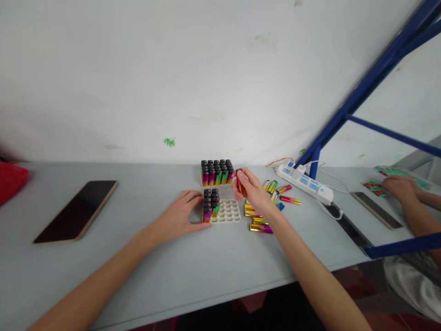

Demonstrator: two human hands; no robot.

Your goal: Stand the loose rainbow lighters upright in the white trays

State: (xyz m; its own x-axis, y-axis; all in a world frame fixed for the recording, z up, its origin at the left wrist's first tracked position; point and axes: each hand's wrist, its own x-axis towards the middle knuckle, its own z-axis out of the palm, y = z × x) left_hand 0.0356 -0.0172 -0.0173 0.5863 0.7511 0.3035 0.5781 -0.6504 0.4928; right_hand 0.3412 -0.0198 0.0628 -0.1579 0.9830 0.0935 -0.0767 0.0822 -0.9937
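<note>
My left hand (182,215) rests on the table with thumb and fingers apart, against the left side of a white tray (230,211) with round holes. Two columns of upright black-topped lighters (211,202) fill the tray's left part; its right part shows bare holes. Above the tray, to the right, my right hand (250,187) pinches a red lighter (241,180). Behind stands a second tray (217,185) full of upright lighters (217,172). Shiny loose lighter wrappers or bodies (261,228) in gold, pink and green lie beneath and beside my right wrist.
A white power strip (305,181) with cables lies right of the loose pieces, beside a blue metal frame (344,110). A dark flat panel (77,211) lies at left, near a red object (12,181). Another person's hands (401,187) are at far right.
</note>
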